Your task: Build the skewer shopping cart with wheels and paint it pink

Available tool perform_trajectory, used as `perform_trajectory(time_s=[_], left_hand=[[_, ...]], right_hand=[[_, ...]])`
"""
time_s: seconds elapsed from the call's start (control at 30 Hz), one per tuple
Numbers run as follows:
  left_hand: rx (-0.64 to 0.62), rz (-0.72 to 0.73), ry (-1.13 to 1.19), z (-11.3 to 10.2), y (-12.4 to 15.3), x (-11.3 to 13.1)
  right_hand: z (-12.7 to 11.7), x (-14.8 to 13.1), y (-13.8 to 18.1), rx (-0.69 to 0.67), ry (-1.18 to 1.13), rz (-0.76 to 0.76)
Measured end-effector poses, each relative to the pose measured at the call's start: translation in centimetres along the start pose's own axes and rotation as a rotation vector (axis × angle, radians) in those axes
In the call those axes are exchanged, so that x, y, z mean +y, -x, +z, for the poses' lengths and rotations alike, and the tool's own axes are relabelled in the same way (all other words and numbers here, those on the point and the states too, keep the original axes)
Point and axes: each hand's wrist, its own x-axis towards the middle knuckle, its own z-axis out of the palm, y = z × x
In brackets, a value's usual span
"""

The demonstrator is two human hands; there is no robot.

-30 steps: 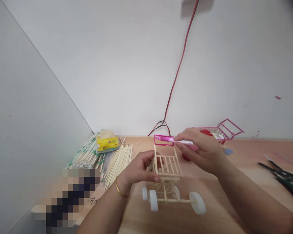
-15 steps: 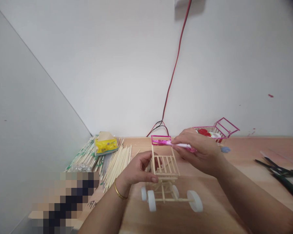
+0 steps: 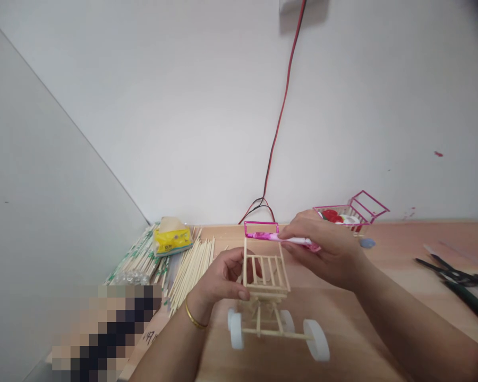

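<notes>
A small cart (image 3: 267, 289) built from wooden sticks, with white wheels, is in front of me. Its upper end frame is coloured pink, while the slatted part and the axles are bare wood. My left hand (image 3: 228, 276) grips the cart's left side, thumb at the front and fingers partly hidden behind the slats. In my right hand (image 3: 322, 241) is a pink-and-white marker (image 3: 292, 240), held nearly level. Its tip lies at the left lower corner of the pink frame.
Bundled sticks (image 3: 133, 260), loose sticks (image 3: 193, 268) and a yellow tissue pack (image 3: 173, 240) lie left. A pink-edged stick cart (image 3: 368, 216) holding red and white items stands at back right, near a blue lump (image 3: 367, 243). Dark-handled pliers (image 3: 458, 278) lie right.
The cart has tilted, its wheeled end coming slightly lower and nearer to me. The marker has shifted slightly left and down along the pink frame. Both hands keep their holds.
</notes>
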Motion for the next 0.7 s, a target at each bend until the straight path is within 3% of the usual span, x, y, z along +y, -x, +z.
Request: perform_trajectory(time_s=[0.7], left_hand=[[-0.063, 0.018, 0.053, 0.25, -0.11, 0.26]], right_hand=[[0.01, 0.23, 0.19, 0.015, 0.02, 0.072]])
